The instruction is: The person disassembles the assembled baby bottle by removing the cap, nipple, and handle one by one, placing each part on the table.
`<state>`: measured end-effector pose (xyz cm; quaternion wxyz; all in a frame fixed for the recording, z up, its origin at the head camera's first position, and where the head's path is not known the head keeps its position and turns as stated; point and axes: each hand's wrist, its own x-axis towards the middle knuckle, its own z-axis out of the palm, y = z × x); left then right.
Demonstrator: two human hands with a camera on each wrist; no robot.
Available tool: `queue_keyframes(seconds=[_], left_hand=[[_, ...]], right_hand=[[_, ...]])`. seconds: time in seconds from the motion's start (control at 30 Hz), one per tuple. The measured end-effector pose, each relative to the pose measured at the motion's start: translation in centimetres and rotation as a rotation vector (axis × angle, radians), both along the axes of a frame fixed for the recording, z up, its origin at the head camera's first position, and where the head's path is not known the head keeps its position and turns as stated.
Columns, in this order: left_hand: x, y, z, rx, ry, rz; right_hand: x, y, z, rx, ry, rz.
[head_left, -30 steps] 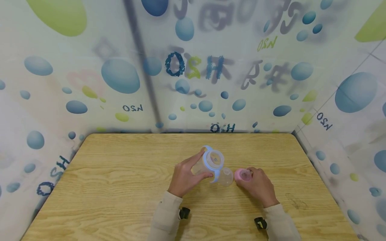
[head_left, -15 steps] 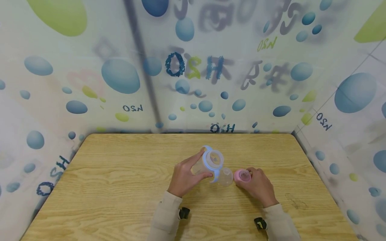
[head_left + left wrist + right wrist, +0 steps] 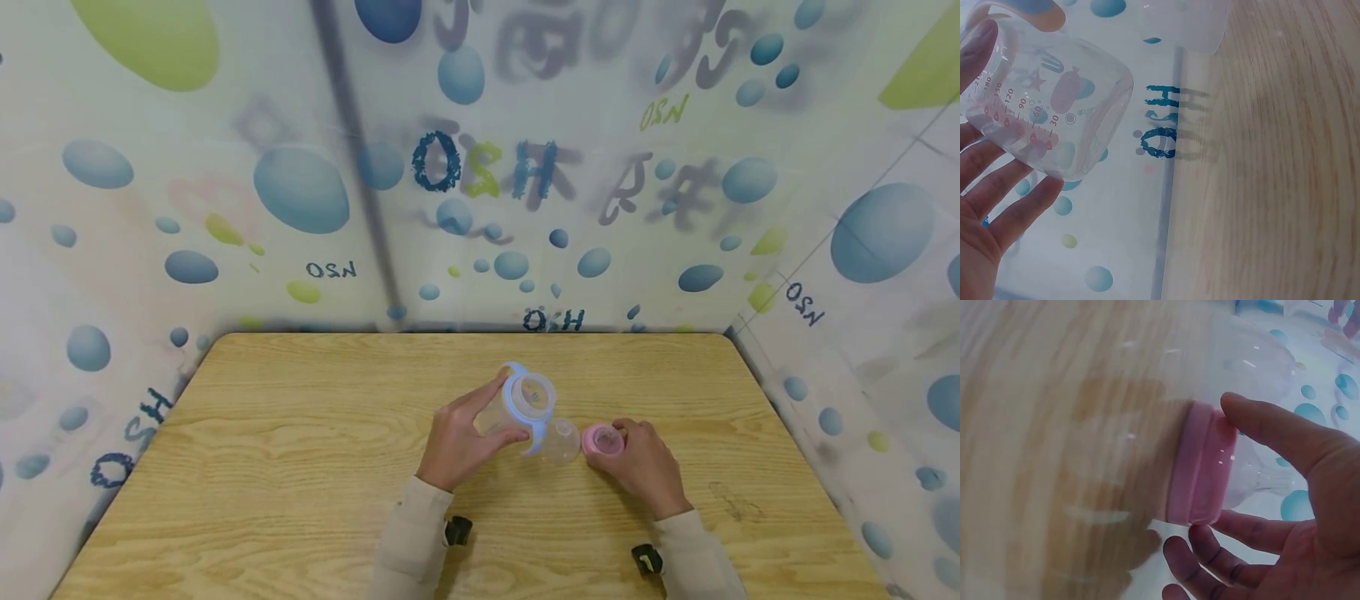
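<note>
My left hand (image 3: pixel 463 437) grips a clear baby bottle (image 3: pixel 1054 100), fingers and thumb around its body. A light blue two-handled ring (image 3: pixel 517 400) circles the bottle's neck. The bottle leans to the right with its uncapped mouth facing up toward the head camera. My right hand (image 3: pixel 641 467) pinches a pink bottle collar (image 3: pixel 1204 465) by its sides, thumb opposite the fingers. A clear nipple (image 3: pixel 1250 475) rises from that collar, whose base is right at the tabletop. Between the hands, a clear domed bottle cap (image 3: pixel 562 442) sits on the table, partly behind the blue handle.
The wooden table (image 3: pixel 300 467) reaches back to a printed wall (image 3: pixel 480 242) with blue and green drops. Another wall (image 3: pixel 862 375) runs along the right side. Dark straps (image 3: pixel 458 531) show at the cuffs of both light sleeves.
The right hand has tipped the pink collar more level, so its nipple leans less to the right. The left hand and bottle have stayed where they were.
</note>
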<state>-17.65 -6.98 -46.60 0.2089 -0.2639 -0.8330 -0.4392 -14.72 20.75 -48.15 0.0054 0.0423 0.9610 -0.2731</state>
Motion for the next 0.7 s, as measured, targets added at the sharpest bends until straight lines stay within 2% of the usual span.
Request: queue_keyframes(seconds=[0.2,0.3,0.43,0.63,0.7], left_hand=[[0.0,0.1,0.0,0.009,0.005,-0.009],[0.0,0.0,0.0,0.007,0.007,-0.004],[0.0,0.1,0.0,0.003,-0.010,-0.002],[0.0,0.1,0.0,0.001,-0.009,-0.010],[0.0,0.1,0.0,0.003,-0.006,-0.011]], right_hand=[[0.3,-0.1,0.9,0.039,0.097,-0.012],[0.3,-0.4,1.4,-0.005,0.127,0.013],[0.2,-1.2,2.2,-0.090,0.131,0.085],[0.4,-3.1,2.6,-0.120,0.249,0.237],[0.6,-3.8,2.8,-0.147,0.259,0.278]])
